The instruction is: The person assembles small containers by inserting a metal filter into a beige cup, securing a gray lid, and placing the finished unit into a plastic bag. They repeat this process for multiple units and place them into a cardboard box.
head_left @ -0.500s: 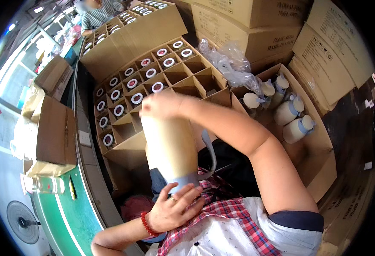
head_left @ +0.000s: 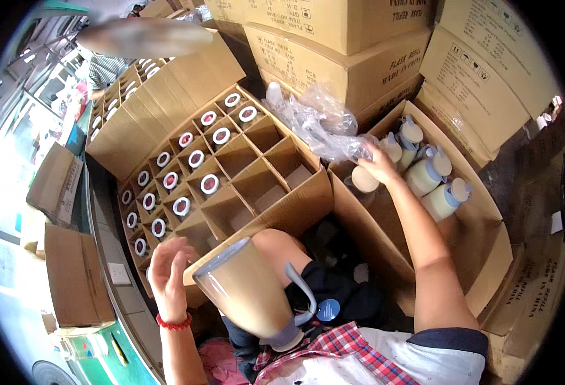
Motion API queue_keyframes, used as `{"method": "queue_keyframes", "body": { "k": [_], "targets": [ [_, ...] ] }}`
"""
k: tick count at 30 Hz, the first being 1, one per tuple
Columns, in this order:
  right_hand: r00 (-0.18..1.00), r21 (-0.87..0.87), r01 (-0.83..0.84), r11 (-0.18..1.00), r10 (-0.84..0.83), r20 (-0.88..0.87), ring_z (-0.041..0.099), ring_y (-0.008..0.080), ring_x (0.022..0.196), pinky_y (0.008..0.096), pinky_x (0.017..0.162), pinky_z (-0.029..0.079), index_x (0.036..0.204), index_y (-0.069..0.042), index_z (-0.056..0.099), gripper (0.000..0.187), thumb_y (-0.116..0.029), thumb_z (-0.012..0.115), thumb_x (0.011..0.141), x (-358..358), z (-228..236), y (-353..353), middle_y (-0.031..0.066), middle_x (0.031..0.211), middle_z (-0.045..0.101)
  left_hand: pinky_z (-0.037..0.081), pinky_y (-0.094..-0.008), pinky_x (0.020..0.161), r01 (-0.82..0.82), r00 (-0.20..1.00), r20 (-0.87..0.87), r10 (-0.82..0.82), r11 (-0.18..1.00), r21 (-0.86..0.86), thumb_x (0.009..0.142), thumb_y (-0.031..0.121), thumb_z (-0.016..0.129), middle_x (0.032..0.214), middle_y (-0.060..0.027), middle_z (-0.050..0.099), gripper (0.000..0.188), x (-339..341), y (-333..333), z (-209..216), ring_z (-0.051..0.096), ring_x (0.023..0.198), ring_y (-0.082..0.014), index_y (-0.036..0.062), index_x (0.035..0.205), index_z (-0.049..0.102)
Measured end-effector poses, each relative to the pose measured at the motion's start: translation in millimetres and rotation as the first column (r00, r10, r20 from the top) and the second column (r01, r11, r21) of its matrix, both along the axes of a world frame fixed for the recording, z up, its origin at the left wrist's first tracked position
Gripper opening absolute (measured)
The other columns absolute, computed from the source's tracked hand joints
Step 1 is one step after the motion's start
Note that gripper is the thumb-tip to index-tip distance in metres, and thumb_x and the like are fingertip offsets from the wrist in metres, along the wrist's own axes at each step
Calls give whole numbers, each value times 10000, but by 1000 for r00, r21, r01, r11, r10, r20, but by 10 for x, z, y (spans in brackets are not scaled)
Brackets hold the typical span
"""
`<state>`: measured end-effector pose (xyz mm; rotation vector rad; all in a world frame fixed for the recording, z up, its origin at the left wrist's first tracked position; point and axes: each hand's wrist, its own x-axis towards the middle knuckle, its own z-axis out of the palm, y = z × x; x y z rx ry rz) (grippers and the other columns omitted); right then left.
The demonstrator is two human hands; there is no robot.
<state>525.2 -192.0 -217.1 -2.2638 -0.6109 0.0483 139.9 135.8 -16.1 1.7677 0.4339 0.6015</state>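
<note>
A tapered cream jug with a blue-grey handle (head_left: 247,295) rests tilted on a person's lap (head_left: 359,314). Left of the jug, the left hand (head_left: 169,273) hovers, its blurred fingers loosely curled; beyond the jug to the right, the right hand (head_left: 380,165) pinches crumpled clear plastic bags (head_left: 326,122) between its fingers.

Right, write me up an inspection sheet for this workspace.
Surface: green tabletop at left, bearing a brown box and yellow tool.
Work items: beige jug front centre, tilted, wide end up; divided carton partly filled with white-rimmed items; carton at right holding more jugs.
Clutter: crumpled clear plastic by both cartons.
Hands: left hand open near the beige jug; right hand at the plastic, grip unclear.
Cables: nothing seen.
Surroundings: stacked cartons behind; person in striped clothing, back left.
</note>
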Motion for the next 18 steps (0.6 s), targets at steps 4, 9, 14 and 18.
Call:
{"method": "queue_keyframes", "body": {
  "k": [4,9,14,18],
  "targets": [
    [919,703,131,699,179,-350,650,136,942,315,886,517,1169,-30,624,292,-236,579,966,-244,544,702,54,1069,684,476,-264,799,92,980,-173,-101,994,-59,933,116,602,949,-84,674,178,459,120,48,615,891,-136,-29,1024,651],
    [808,913,108,394,500,-311,633,97,903,231,797,518,1104,-63,633,211,-194,625,939,-828,1102,1528,53,1006,671,496,-298,882,474,822,-388,-416,878,64,914,229,680,1140,-118,635,462,1190,-8,-23,621,970,-144,-12,1278,529],
    [669,909,-265,322,740,-66,526,49,808,218,672,448,1021,-35,620,232,-255,551,995,-1623,1294,1864,-19,873,579,516,-398,830,411,908,-306,-286,752,515,773,132,666,1065,-197,663,442,1460,133,-221,659,970,-319,47,1200,592],
    [803,890,-278,360,596,9,447,56,651,216,595,389,930,-28,598,275,-262,490,1025,-1577,1262,1740,-29,725,503,534,-343,663,117,989,-146,-38,804,583,836,64,623,887,-151,682,175,1171,307,-230,675,735,-263,15,1001,650]
  ]
}}
